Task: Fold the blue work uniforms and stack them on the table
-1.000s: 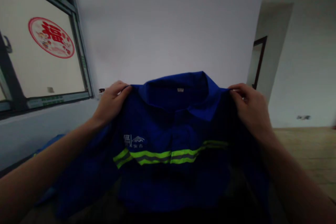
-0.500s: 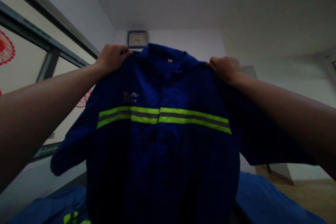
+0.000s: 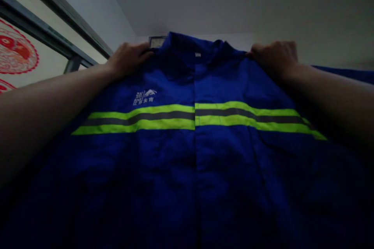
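A dark blue work jacket (image 3: 172, 155) hangs spread out before me, its front toward me and its collar up. A yellow-green band with a grey middle crosses the chest, and a white logo sits above it on the left. My left hand (image 3: 131, 57) is closed on the jacket's shoulder, left of the collar. On the other side of the collar, my right hand (image 3: 274, 56) pinches the opposite shoulder. Both arms are stretched forward. The sleeves are largely dark or cut off, and the lower hem is out of view.
A framed window (image 3: 73, 64) with red round decorations (image 3: 17, 48) is on the left. Behind the collar, a wall clock (image 3: 156, 42) is partly covered by the jacket. The ceiling (image 3: 233, 0) and pale walls lie beyond.
The jacket has come closer and fills more of the view, hiding the blue cloth and floor seen below before. My hands are slightly farther apart, both still gripping the shoulders.
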`<state>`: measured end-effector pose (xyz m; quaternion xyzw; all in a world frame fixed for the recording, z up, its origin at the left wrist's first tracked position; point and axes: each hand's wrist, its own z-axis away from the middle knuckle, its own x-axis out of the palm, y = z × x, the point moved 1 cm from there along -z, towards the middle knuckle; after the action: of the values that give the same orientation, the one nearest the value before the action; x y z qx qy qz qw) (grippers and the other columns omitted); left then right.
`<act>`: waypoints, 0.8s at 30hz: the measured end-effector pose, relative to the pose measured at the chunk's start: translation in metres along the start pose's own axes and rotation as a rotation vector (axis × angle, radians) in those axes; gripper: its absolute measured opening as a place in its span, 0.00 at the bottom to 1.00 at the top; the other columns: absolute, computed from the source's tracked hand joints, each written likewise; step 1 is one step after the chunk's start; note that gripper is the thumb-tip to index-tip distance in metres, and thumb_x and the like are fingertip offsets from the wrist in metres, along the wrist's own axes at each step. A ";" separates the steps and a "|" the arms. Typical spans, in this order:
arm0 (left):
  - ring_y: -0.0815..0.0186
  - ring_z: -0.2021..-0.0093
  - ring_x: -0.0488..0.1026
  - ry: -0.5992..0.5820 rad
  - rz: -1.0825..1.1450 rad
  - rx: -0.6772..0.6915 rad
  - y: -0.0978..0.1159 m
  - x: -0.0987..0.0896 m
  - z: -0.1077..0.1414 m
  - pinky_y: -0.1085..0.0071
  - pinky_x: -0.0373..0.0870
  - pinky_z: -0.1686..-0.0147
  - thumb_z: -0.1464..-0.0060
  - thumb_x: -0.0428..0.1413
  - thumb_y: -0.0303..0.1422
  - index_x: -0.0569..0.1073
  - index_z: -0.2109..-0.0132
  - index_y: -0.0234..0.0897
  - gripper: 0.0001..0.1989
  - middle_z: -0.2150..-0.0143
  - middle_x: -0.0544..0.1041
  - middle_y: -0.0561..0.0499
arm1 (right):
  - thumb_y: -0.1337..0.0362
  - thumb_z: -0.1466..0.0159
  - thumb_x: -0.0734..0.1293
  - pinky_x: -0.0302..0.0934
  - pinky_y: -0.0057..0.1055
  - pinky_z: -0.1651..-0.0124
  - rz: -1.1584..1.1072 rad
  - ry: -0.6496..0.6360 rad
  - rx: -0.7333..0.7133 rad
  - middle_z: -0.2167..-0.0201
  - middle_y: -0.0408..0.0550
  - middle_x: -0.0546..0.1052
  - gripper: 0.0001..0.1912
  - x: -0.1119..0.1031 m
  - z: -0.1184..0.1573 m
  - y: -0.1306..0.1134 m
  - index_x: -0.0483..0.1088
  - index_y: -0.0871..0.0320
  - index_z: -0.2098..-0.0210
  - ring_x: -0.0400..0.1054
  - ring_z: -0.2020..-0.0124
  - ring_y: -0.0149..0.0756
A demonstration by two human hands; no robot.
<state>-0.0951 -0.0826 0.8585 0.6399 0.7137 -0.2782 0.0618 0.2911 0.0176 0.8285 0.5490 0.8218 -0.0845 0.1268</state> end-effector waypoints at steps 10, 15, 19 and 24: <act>0.72 0.57 0.70 0.109 0.192 -0.138 -0.009 0.003 0.004 0.78 0.60 0.51 0.31 0.41 0.40 0.66 0.50 0.30 0.18 0.58 0.75 0.55 | 0.54 0.33 0.62 0.51 0.35 0.61 0.195 -0.067 -0.082 0.58 0.60 0.78 0.21 -0.034 -0.019 0.011 0.74 0.67 0.56 0.71 0.55 0.42; 0.72 0.55 0.70 0.067 0.145 -0.163 -0.008 -0.007 0.005 0.76 0.61 0.51 0.32 0.43 0.41 0.67 0.50 0.25 0.21 0.58 0.75 0.54 | 0.49 0.33 0.57 0.52 0.36 0.62 0.211 -0.096 -0.116 0.56 0.60 0.78 0.27 -0.032 -0.022 0.014 0.73 0.69 0.56 0.71 0.52 0.43; 0.69 0.51 0.71 0.094 0.106 -0.128 -0.002 -0.030 0.002 0.72 0.59 0.47 0.32 0.42 0.39 0.68 0.49 0.23 0.21 0.56 0.75 0.53 | 0.50 0.32 0.56 0.54 0.40 0.60 0.186 -0.096 -0.106 0.56 0.61 0.78 0.28 -0.034 -0.021 0.019 0.73 0.70 0.55 0.70 0.51 0.46; 0.63 0.45 0.69 0.121 0.075 -0.093 0.004 -0.036 0.004 0.67 0.57 0.45 0.32 0.40 0.41 0.67 0.51 0.14 0.27 0.55 0.74 0.50 | 0.51 0.33 0.55 0.53 0.47 0.57 0.041 -0.069 -0.138 0.53 0.64 0.76 0.29 -0.031 -0.014 0.016 0.72 0.72 0.55 0.68 0.48 0.53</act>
<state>-0.0859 -0.1158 0.8696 0.6781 0.7039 -0.2030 0.0588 0.3156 0.0007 0.8515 0.5524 0.8095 -0.0438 0.1942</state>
